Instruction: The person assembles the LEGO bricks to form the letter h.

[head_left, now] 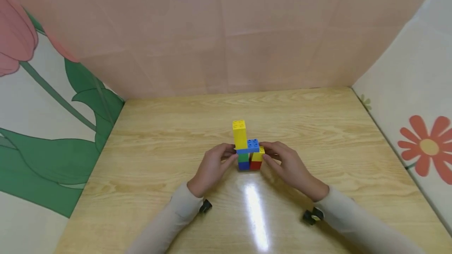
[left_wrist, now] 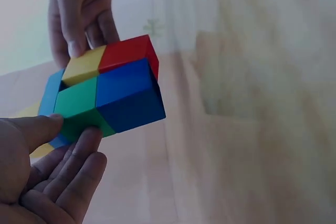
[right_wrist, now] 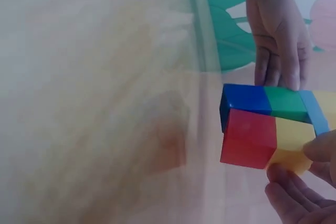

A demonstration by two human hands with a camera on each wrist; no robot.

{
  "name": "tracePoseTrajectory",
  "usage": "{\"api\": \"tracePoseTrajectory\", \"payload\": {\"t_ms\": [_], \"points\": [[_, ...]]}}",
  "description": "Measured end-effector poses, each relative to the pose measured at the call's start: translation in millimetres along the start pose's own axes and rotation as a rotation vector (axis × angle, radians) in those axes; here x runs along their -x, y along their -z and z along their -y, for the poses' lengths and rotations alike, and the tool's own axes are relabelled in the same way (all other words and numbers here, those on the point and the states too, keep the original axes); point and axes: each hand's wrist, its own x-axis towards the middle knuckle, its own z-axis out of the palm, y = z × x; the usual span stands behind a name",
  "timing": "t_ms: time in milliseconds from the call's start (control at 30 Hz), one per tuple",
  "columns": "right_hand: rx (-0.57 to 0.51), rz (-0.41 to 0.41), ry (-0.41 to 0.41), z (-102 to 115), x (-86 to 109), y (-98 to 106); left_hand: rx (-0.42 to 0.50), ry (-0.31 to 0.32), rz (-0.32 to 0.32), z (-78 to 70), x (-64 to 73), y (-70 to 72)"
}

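Between the two hands is a small structure of joined toy building bricks. A dark blue brick (head_left: 243, 166) sits under a green brick (head_left: 243, 157); beside them a red brick (left_wrist: 127, 53) sits under a yellow brick (right_wrist: 292, 137). A lighter blue brick (head_left: 253, 144) bridges both columns, and a tall yellow piece (head_left: 240, 138) stands on its left end. My left hand (head_left: 213, 164) pinches the green brick between thumb and fingers. The right hand (head_left: 289, 164) holds the lower yellow brick the same way. In the wrist views the structure appears slightly off the tabletop, apart from its reflection.
The wooden table (head_left: 169, 128) surrounds the hands, with a bright light streak (head_left: 256, 214) in front of the bricks. A pink cloth backdrop (head_left: 226, 30) rises behind it. Patterned panels stand at the left (head_left: 42, 160) and right (head_left: 423, 89).
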Motion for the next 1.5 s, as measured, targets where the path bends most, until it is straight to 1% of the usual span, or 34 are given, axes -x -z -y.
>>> {"api": "tracePoseTrajectory", "payload": {"t_ms": [100,200,400,567,633,700,800,867,967,1033,1133,1233,1300,1500], "points": [[0.025,-0.004,-0.003,0,-8.5,3,-0.015,0.000,-0.002,-1.7,-10.5,2.3],[0.035,-0.011,0.004,0,-15.1,5,-0.019,-0.004,-0.012,-2.8,-16.4,4.7],[0.059,-0.064,0.024,-1,-21.0,4,-0.030,-0.005,-0.036,-3.2,-18.7,6.3],[0.002,-0.073,0.015,-3,-21.7,3,-0.061,0.008,-0.054,-2.0,-18.5,6.1],[-0.022,-0.068,0.008,-4,-20.5,1,-0.045,0.016,-0.051,-0.3,-17.2,5.2],[-0.037,-0.066,0.009,-5,-18.9,-1,-0.009,0.021,-0.041,2.0,-15.8,3.7],[-0.044,-0.062,0.023,-6,-17.3,-4,0.049,0.025,-0.010,5.0,-14.1,1.1],[-0.029,-0.060,0.036,-6,-17.2,-4,0.071,0.020,0.010,5.9,-13.7,0.1],[0.028,-0.058,0.043,-5,-18.0,-4,0.079,0.004,0.030,5.5,-13.2,0.3],[0.065,-0.053,0.038,-5,-18.5,-3,0.065,-0.009,0.032,5.1,-12.9,1.0],[0.098,-0.043,0.029,-3,-18.3,-2,0.017,-0.031,0.026,5.0,-12.6,1.9],[0.090,-0.027,0.031,-3,-17.7,-1,-0.042,-0.052,0.010,4.7,-13.0,2.4],[0.081,-0.015,0.031,-3,-17.4,-1,-0.065,-0.062,0.002,4.1,-13.0,2.8],[0.074,0.040,0.039,-3,-16.2,-2,-0.064,-0.084,0.021,2.8,-12.4,3.1]]}}
